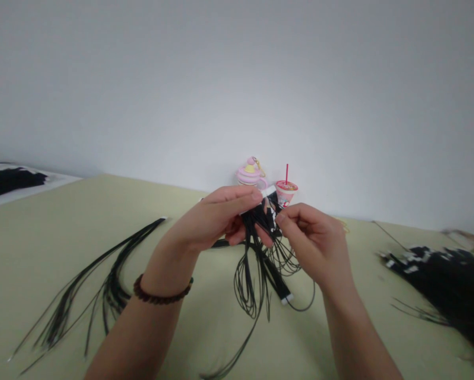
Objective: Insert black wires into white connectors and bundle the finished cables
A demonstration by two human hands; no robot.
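Note:
My left hand [221, 211] is closed around a bundle of thin black wires [250, 274], with the thumb pressed near a white connector [269, 191] at its upper end. Looped wires hang below the fingers toward the table. Close by on the right, my right hand [318, 240] pinches at the bundle's edge, thumb against forefinger, seemingly on a single black wire; the fingertips partly hide it. Under the hands, another white connector [287, 299] ends a flat black strand. A beaded bracelet [163, 299] circles my left wrist.
Loose black wires [120, 264] lie on the pale green table [173, 327] to the left. A large pile of black wires with white ends [446, 285] sits at right. Against the wall stand a pink lidded cup [248, 174] and a small cup with a red straw [286, 194].

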